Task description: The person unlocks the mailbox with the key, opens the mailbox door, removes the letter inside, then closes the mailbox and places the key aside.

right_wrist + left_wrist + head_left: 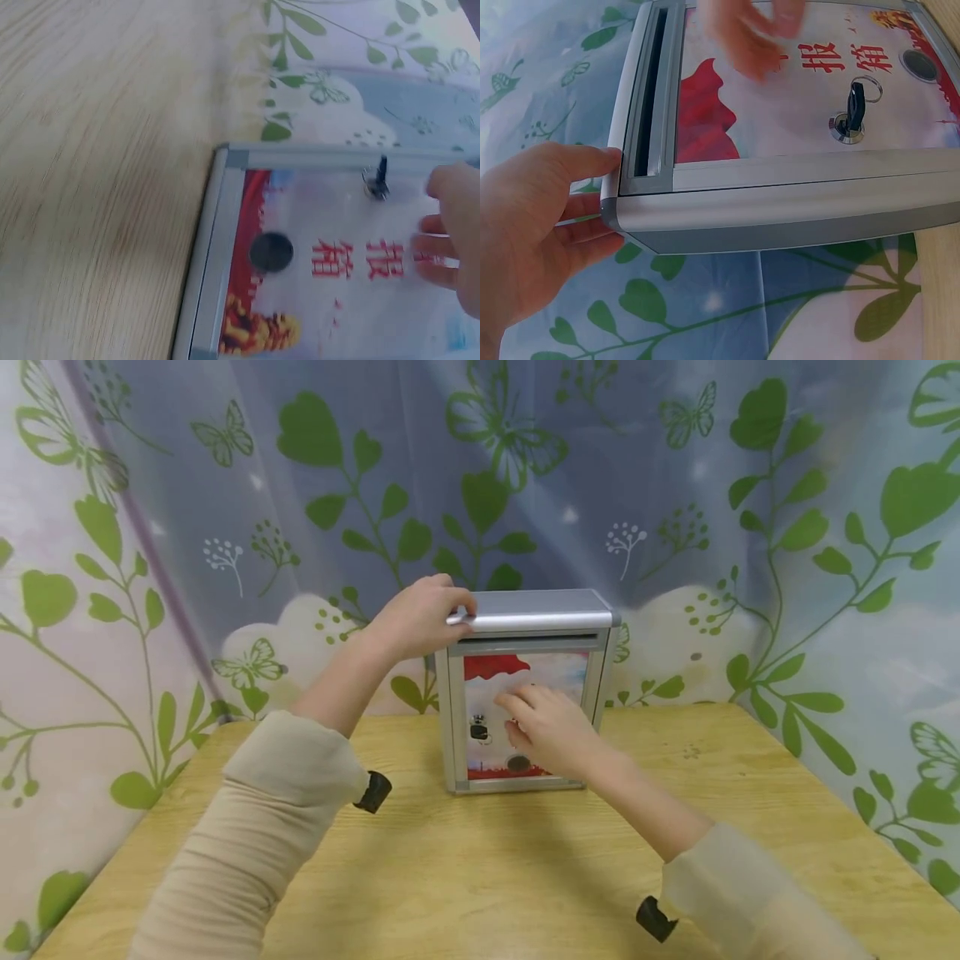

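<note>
A silver-framed metal mailbox [543, 602] stands upright on the table, with a slot [540, 640] near its top. Its front panel has red lettering, and a lock there holds a black-headed key [856, 109] on a ring. My left hand [423, 617] grips the box's upper left corner; in the left wrist view the thumb lies at the front edge and the other fingers go behind. My right hand [555, 727] is in front of the panel, right of the key, its fingers loosely bent with nothing in them. It is blurred in the left wrist view.
The wooden table [450, 877] extends in front of the box and to both sides. Close behind hangs a curtain [360, 577] printed with leaves and butterflies. A dark round disc [271, 252] is low on the panel. Black straps [372, 792] stick out by both sleeves.
</note>
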Action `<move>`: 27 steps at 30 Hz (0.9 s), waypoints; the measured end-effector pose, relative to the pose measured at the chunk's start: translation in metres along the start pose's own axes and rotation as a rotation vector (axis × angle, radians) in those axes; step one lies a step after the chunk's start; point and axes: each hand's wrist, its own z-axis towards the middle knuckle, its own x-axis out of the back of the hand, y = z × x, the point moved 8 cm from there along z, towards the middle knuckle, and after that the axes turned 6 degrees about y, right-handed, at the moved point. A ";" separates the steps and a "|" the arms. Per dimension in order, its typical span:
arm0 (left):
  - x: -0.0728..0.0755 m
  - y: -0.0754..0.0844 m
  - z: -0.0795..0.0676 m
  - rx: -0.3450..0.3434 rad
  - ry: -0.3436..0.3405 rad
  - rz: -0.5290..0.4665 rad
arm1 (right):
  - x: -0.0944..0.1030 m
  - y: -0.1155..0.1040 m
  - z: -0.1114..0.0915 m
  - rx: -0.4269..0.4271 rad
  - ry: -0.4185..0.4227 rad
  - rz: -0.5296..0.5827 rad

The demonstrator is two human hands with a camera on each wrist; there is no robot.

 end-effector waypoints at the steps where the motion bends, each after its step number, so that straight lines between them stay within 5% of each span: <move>1: 0.000 0.000 0.000 0.000 0.000 0.003 | -0.007 -0.004 0.002 0.008 -0.042 -0.009; 8: 0.000 0.000 -0.001 -0.011 0.009 0.011 | -0.042 -0.018 0.008 -0.073 -0.287 -0.084; 12: 0.001 0.002 -0.001 -0.023 0.016 0.013 | -0.049 -0.021 0.011 -0.089 -0.277 -0.123; 20: 0.003 0.004 -0.002 -0.046 0.029 0.017 | -0.054 -0.035 0.012 0.094 -0.216 -0.226; 27: 0.003 0.006 -0.002 -0.049 0.028 0.016 | -0.058 -0.031 0.011 -0.033 -0.253 -0.117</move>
